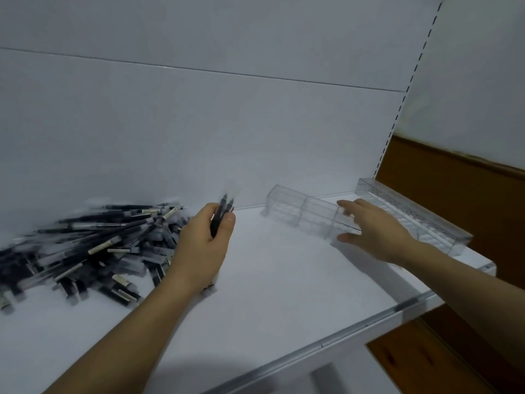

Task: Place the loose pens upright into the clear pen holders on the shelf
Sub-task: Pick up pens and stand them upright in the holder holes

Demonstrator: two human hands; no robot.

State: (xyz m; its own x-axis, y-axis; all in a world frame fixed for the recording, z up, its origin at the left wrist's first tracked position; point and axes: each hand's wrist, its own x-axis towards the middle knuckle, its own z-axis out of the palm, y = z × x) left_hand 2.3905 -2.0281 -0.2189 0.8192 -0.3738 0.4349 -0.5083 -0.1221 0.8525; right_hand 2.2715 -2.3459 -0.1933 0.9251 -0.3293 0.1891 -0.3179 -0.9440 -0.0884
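Shelf (270, 285), white, seen from above.

- The pile of loose pens (93, 245) lies toward the shelf's left end against the back panel. It is large and tangled, and every pen in it lies flat.
- Our left hand (206, 240) is curled round a small bunch of pens (224, 210), tips pointing up, just right of the pile. Blur stops us counting them.
- Our right hand (372, 226) has its fingers straight and spread at the near end of the nearer clear holder (304, 213), which sits angled toward the shelf's right end. It seems to touch the holder without gripping it.
- A second clear holder (412, 213) lies along the right edge.
- We see no pens in either holder.

Our judgement is that the task is barely begun. The first bunch is lifted but not placed, and nearly the whole pile is left to do.
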